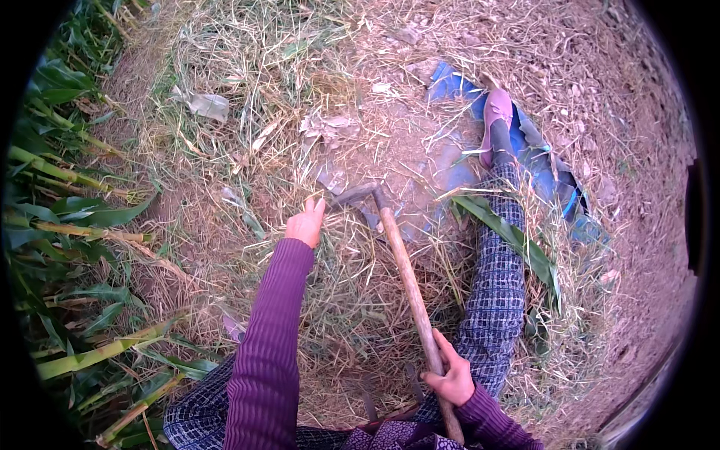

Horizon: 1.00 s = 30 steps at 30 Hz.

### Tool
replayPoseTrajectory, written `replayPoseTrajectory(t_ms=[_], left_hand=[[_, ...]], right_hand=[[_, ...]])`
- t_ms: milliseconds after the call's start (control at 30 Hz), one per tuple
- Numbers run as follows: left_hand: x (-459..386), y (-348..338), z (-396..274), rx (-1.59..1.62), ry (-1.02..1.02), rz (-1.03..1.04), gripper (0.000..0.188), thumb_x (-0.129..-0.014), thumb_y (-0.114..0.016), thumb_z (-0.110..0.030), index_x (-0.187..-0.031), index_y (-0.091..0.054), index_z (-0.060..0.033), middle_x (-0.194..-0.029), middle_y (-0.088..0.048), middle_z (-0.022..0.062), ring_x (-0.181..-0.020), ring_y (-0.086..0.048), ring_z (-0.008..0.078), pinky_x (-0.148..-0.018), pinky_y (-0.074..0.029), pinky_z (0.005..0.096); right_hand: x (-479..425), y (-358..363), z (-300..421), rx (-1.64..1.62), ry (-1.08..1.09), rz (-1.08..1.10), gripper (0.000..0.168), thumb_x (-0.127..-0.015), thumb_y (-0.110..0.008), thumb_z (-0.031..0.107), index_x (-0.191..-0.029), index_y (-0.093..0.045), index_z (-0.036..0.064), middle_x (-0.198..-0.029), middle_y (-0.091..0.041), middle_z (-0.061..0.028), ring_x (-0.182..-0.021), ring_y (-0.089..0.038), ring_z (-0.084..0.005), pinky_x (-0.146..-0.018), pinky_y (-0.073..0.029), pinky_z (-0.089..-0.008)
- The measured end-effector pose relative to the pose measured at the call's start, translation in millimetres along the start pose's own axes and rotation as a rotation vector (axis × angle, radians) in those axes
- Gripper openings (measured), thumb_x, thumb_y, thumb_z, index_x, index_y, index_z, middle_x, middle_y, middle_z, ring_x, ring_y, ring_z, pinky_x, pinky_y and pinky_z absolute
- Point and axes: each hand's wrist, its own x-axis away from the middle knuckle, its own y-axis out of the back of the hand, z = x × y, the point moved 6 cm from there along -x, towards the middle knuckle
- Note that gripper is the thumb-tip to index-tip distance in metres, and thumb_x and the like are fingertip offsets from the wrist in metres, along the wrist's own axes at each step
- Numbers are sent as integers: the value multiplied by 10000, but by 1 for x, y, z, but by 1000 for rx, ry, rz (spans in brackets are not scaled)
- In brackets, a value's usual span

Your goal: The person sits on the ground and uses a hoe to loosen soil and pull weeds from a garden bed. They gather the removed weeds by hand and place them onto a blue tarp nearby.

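Observation:
My right hand is wrapped around the lower part of the wooden handle of a sickle. The handle slants up and away from my lap, and its dark curved metal blade bends off to the left. My left hand reaches forward over the dry grass, its fingers at the tip of the blade. Whether those fingers pinch the blade, some straw or nothing is unclear from here.
Green maize stalks line the left side. A torn blue plastic sheet lies under my outstretched leg and pink shoe. One long green leaf crosses that leg. Plastic scraps lie in the straw; bare soil is at right.

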Motion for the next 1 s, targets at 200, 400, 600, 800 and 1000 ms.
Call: replayPoseTrajectory(t_ms=[200,400,600,800,1000], left_hand=[[-9,-2,5,64,75,100,737,-602,-574,82,-1278,-356,-117,-1206,-429,202,-812,-601,342,-673,-487,421],[-9,0,11,34,31,-1,688,-605,-562,97,-1242,-399,-108,-1180,-446,193,-799,-598,334,-676,-483,415],[15,-2,14,0,17,151,536,-633,-548,77,-1139,-500,-93,-1061,-548,166,-826,-600,323,-696,-484,422],[114,29,47,70,138,199,353,-653,-571,16,-991,-583,-86,-923,-605,136,-834,-603,334,-716,-486,415],[203,89,139,162,374,29,425,-658,-543,17,-1048,-620,-133,-875,-625,189,-846,-596,358,-721,-475,410]], right_hand=[[3,7,6,3,40,-57,790,-643,-660,21,-1350,-309,7,-1084,-590,-213,-969,-585,-179,-836,-448,-265],[-42,1,29,-51,87,-151,812,-667,-614,-33,-1384,-237,30,-1095,-585,-170,-891,-585,-141,-767,-475,-253],[-56,-10,41,-210,104,-142,818,-675,-602,-93,-1390,-227,39,-1158,-539,-145,-932,-556,-136,-776,-472,-254],[-52,-12,7,-252,75,-103,829,-658,-591,-78,-1393,-226,44,-1010,-592,-112,-824,-557,-112,-715,-462,-234],[-66,-8,-7,-252,168,-189,783,-646,-559,-60,-1371,-279,34,-1155,-542,-151,-865,-576,-142,-740,-472,-246]])
